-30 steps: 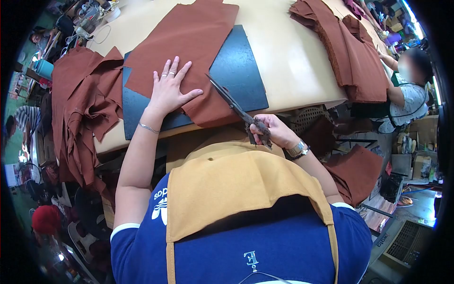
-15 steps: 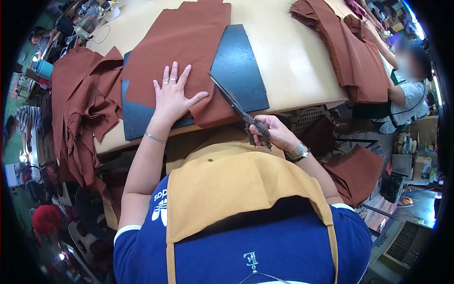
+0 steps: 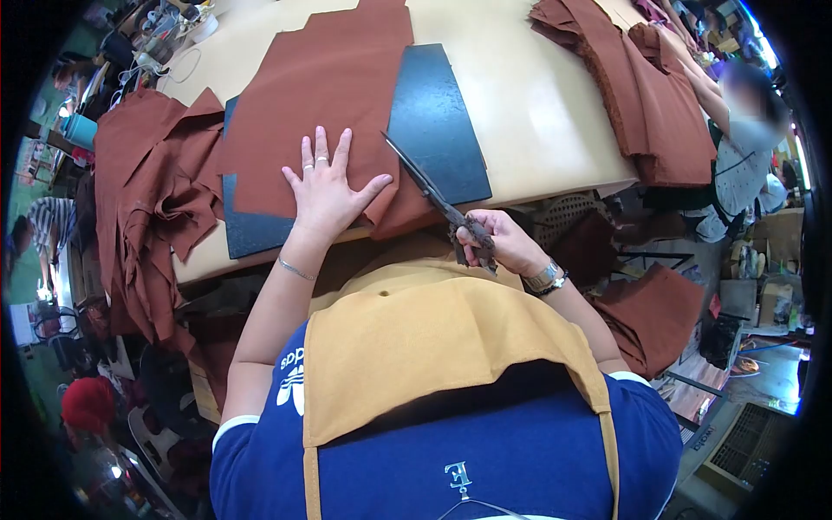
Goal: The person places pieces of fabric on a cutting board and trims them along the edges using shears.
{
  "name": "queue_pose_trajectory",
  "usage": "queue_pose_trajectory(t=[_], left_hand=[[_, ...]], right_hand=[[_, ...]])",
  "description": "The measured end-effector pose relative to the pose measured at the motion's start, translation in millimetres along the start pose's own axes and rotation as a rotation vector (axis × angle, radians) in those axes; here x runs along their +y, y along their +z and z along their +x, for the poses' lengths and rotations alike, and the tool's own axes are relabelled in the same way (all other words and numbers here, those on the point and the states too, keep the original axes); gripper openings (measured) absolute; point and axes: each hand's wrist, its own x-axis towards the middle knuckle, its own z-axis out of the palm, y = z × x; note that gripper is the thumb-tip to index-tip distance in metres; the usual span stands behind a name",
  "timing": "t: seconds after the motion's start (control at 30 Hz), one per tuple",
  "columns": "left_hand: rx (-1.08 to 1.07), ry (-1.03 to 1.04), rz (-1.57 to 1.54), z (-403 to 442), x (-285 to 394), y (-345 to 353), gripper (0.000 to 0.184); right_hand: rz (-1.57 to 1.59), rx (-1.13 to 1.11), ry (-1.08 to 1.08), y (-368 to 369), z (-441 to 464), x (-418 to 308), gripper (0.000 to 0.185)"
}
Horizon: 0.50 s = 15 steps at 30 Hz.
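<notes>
My left hand (image 3: 328,192) lies flat with spread fingers on a piece of reddish-brown fabric (image 3: 321,82). That fabric rests over a dark blue board (image 3: 442,121), and its near edge is folded by my thumb. My right hand (image 3: 504,243) grips a pair of scissors (image 3: 438,199) by handles that look wrapped in dark cloth. The blades point up and to the left, with the tip over the fabric's right edge. Whether the blades are apart is hard to make out.
The pale table (image 3: 546,113) bears a heap of brown fabric (image 3: 156,182) hanging off its left side. More brown fabric (image 3: 641,113) lies at the right, where another person (image 3: 750,156) stands. A brown piece (image 3: 654,316) hangs below, near the right.
My left hand has slid slightly right and toward me, and the fabric under it has shifted with it. The scissors in my right hand have stayed almost still. The person at right has moved a little.
</notes>
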Motion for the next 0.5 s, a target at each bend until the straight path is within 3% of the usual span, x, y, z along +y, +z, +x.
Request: queue_pose_trajectory(t=[0.07, 0.17, 0.3, 0.5], left_hand=[[-0.050, -0.041, -0.041, 0, 5, -7, 0.091], [0.032, 0.067, -0.015, 27, -19, -7, 0.087], [-0.032, 0.366, 0.021, 55, -46, -16, 0.087], [-0.024, 0.300, 0.011, 46, -38, -9, 0.089]], right_hand=[[0.000, 0.009, -0.018, 0, -2, 3, 0.027], [0.024, -0.003, -0.010, 0, -4, 1, 0.026], [0.044, 0.008, 0.024, 1, -1, -4, 0.027], [0.052, 0.018, -0.042, 1, 8, 6, 0.028]])
